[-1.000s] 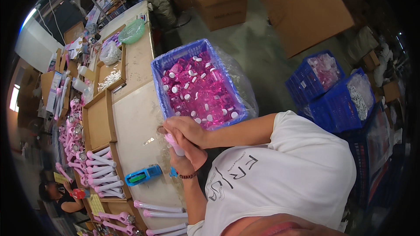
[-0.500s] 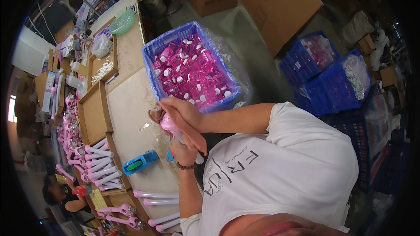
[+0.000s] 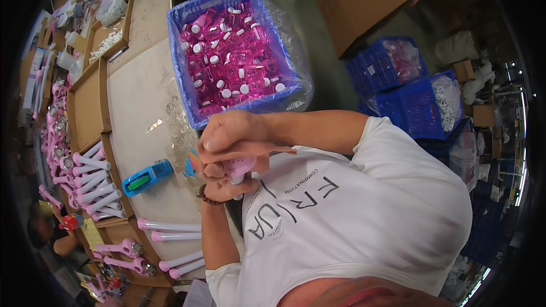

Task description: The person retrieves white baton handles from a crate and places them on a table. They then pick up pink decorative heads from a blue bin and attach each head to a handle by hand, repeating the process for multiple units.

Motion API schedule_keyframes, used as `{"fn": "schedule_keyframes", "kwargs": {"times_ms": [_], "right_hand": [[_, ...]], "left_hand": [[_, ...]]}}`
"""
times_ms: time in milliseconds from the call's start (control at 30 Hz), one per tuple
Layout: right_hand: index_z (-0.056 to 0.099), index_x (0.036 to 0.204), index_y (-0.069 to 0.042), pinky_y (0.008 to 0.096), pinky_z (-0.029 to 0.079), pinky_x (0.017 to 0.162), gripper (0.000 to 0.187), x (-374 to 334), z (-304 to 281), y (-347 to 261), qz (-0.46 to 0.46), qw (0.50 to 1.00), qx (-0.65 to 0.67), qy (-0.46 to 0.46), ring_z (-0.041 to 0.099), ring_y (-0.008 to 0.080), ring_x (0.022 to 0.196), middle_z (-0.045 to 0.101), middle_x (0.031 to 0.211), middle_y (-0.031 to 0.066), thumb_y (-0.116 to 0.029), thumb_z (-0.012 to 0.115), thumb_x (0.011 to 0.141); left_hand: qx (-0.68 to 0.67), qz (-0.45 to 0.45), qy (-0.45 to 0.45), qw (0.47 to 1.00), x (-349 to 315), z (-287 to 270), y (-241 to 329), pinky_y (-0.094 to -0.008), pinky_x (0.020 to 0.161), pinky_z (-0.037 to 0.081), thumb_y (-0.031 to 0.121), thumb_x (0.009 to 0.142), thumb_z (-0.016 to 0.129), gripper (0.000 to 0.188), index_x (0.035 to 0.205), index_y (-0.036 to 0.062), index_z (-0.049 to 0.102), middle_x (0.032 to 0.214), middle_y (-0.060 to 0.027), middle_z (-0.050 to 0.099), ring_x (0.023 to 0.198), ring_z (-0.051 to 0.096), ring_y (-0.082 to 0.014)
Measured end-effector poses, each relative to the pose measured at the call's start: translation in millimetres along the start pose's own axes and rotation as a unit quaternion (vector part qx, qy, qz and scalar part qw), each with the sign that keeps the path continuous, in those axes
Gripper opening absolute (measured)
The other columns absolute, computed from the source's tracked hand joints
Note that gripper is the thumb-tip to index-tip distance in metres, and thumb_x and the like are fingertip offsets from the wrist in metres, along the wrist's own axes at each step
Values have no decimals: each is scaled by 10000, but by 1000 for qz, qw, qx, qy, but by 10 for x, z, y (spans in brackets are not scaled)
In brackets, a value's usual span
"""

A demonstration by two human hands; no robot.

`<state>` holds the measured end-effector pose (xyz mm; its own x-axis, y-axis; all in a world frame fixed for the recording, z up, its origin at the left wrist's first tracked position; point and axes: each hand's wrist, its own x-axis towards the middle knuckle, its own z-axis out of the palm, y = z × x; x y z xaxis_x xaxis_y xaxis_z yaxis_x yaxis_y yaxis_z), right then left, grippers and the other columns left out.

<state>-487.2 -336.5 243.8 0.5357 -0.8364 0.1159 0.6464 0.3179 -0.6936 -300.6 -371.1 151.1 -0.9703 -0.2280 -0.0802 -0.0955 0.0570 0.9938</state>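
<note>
My right hand (image 3: 233, 132) is closed on a brown cloth (image 3: 250, 150), which drapes toward my shirt. Just below it, my left hand (image 3: 224, 188), with a beaded bracelet at the wrist, grips a pink wand-like piece (image 3: 240, 165). Small holes dot its rounded end, and the cloth lies against it; its far side is hidden by my fingers. Both hands are close together in front of my chest, over the table edge. A blue tape dispenser (image 3: 147, 178) stands on the table to their left.
A blue crate (image 3: 177, 73) of pink bottles with white caps stands beyond my hands. Pink-ended white tubes (image 3: 94, 184) fill a cardboard box at left; several more lie nearer. Further right are blue crates (image 3: 406, 110) and a large carton (image 3: 358, 8). Another person (image 3: 45, 230) is at far left.
My view has shifted, so the table and crate sit further left and higher. The cloth and pink piece are nearer my chest, and my left hand has come up closer to the right.
</note>
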Motion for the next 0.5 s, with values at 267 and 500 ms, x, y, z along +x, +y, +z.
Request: {"fn": "schedule_keyframes", "kwargs": {"times_ms": [267, 500], "right_hand": [[552, 705, 47, 366, 440, 800, 538, 69, -123, 210, -6, 986, 111, 125, 530, 276, 813, 577, 768, 167, -412, 378, 926], [575, 743, 71, 370, 431, 831, 600, 130, -305, 369, -5, 987, 135, 89, 532, 288, 814, 569, 781, 172, -460, 361, 923]], "left_hand": [[-2, 19, 117, 993, 6, 123, -249, -338, 921, 414, 45, 657, 760, 569, 1166, 29, 506, 1123, -82, 514, 1059, 513, -229], [-40, -15, 131, 990, 3, 175, -436, -332, 934, 381, 55, 641, 788, 544, 1119, 40, 529, 1098, -70, 499, 1036, 496, -225]]}}
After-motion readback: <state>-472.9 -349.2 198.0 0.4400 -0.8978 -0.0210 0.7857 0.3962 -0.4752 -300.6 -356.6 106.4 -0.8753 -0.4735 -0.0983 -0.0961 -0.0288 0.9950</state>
